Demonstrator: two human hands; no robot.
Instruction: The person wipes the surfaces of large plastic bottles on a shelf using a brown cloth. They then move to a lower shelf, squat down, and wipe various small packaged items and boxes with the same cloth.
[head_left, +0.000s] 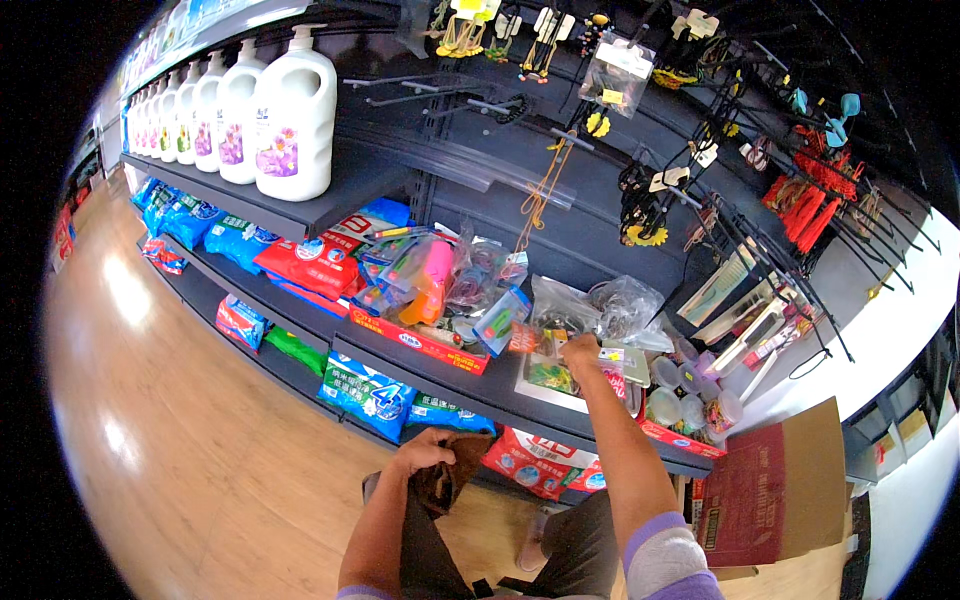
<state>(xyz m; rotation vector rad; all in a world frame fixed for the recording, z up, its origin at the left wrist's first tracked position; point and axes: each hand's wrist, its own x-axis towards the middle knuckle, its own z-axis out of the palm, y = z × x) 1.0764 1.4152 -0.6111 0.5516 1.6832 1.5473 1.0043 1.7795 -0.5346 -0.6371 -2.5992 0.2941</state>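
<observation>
My left hand (426, 451) grips a bunched dark brown cloth (466, 457) in front of the lower shelf. Over the middle shelf, my right hand (581, 354) touches small plastic-wrapped packets; its fingertips are partly hidden, so a firm hold cannot be made out. Just left of its fingers is a packet with an orange label (527, 338). Beneath the hand lies a clear packet of green and yellow small items (550, 376) in a shallow white tray (529, 388). Behind it sit clear plastic bags (628, 304). A red display box (420, 343) heaped with packaged goods stands to the left.
White pump bottles (296, 120) line the upper left shelf. Bagged detergent (367, 394) fills parts of the lower shelves. Hooks with hair ties (649, 187) and red tassels (814, 195) jut out above. Round clear tubs (679, 397) and a cardboard box (772, 484) are at right.
</observation>
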